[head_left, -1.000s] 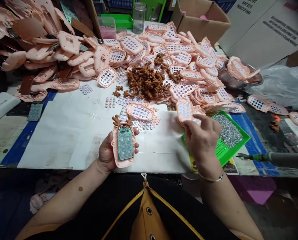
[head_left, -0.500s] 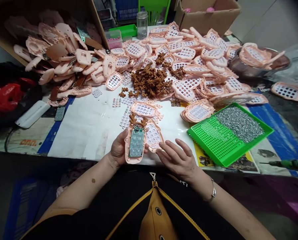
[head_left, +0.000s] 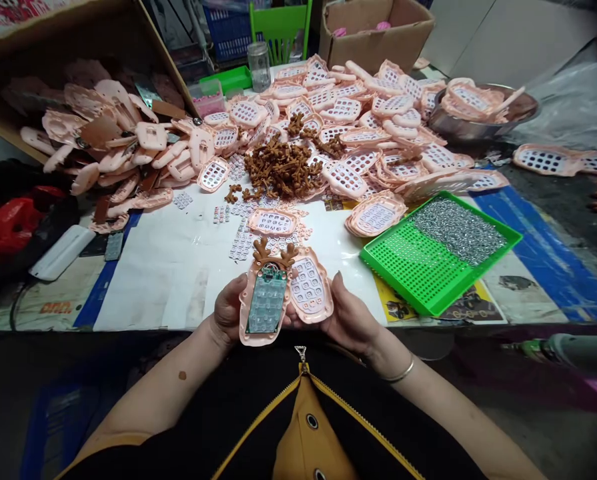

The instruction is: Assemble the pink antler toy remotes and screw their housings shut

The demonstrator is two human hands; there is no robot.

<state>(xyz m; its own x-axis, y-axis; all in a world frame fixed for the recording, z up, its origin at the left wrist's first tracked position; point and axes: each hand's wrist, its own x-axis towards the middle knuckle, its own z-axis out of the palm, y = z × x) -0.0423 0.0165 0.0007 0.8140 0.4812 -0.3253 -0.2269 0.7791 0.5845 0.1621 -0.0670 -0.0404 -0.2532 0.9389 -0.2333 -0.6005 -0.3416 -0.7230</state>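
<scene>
My left hand (head_left: 229, 308) is closed around a pink toy phone shell (head_left: 245, 327) with brown antlers (head_left: 273, 250) at its top. Inside that shell lies a green circuit board (head_left: 267, 303) under a clear keypad sheet. Beside it, my right hand (head_left: 351, 319) grips a second pink shell half (head_left: 311, 287), fitted with a pale button pad. The two halves are side by side, their inner faces up, near the table's front edge. Some fingers are hidden beneath the shells.
A green tray (head_left: 398, 273) of small screws (head_left: 461, 230) stands to the right. Brown antler pieces (head_left: 281, 170) are heaped mid-table, before a large pile of pink shells (head_left: 348, 110). At left, a cardboard box (head_left: 171, 73) spills more shells. A power tool (head_left: 573, 350) reaches in at right.
My right hand has taken hold of the pink shell half with the button pad. The antlered shell has come slightly lower and left. The camera view has shifted.
</scene>
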